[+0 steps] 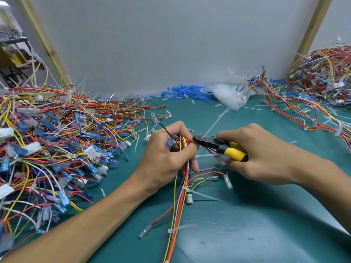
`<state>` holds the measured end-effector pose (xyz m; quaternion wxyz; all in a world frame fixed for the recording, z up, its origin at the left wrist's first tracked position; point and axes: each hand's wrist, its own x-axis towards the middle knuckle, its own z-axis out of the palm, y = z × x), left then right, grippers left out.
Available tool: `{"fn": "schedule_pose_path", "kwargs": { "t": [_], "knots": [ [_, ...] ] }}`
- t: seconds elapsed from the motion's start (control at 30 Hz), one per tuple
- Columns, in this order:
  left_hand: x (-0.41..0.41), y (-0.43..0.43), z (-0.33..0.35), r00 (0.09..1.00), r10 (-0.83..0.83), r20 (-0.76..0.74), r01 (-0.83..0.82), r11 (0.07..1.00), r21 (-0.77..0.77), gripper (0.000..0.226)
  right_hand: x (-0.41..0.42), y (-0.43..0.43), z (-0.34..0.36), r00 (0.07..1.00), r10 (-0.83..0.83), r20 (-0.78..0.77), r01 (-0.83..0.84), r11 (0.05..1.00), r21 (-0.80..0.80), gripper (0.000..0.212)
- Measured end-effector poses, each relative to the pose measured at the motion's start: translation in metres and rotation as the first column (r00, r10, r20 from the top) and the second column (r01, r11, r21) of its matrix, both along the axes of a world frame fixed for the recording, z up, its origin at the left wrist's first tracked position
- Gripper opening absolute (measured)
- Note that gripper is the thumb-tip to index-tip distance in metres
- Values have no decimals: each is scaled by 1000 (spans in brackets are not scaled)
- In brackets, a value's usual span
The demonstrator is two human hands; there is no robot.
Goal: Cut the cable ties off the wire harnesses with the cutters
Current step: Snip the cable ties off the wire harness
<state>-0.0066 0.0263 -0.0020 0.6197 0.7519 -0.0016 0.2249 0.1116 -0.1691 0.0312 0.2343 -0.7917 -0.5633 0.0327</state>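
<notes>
A tangled pile of harnesses (47, 149), with red, yellow, blue and white wires and white plugs, is lying across the green desk (266, 224) from 8 to 10 o'clock.

Just left of centre, the left hand (167, 154) is reaching in from 7 o'clock. Its grip is curling tight around a wire harness (180, 205), thumb and fingers pinching the bundle near its top. The loose wires are trailing down towards 6 o'clock, with further white ties still fastened along them.

At the centre, a white cable tie (214, 125) is sticking up from the held bundle and pointing towards 1 o'clock. The black nose of the cutters (220, 147) is touching the bundle at the foot of this tie, just beside the left forefinger. It cannot be told how far the jaws are standing apart.

Just right of centre, the right hand (256, 158) is coming in from 4 o'clock, its grip wrapping round the yellow-and-black handles.

At 12 o'clock, blue sleeves (182, 92) are lying scattered along the wall beside a clear plastic bag (228, 95). At 2 o'clock, a second heap (326, 73) of harnesses is spilling onto the desk.
</notes>
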Motion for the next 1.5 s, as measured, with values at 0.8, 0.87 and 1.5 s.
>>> {"fn": "schedule_pose_path", "kwargs": {
  "t": [0.8, 0.87, 1.5],
  "knots": [
    [-2, -5, 2, 996, 69, 55, -73, 995, 63, 16, -9, 4, -1, 998, -36, -56, 33, 998, -48, 28],
    [-2, -5, 3, 995, 72, 63, -75, 996, 54, 17, -10, 5, -1, 997, -48, -58, 45, 998, -46, 27],
    [-2, 3, -3, 993, -91, 79, 102, 983, -152, 22, -12, 9, -5, 995, -88, -37, 86, 995, -56, 15]
  ]
}}
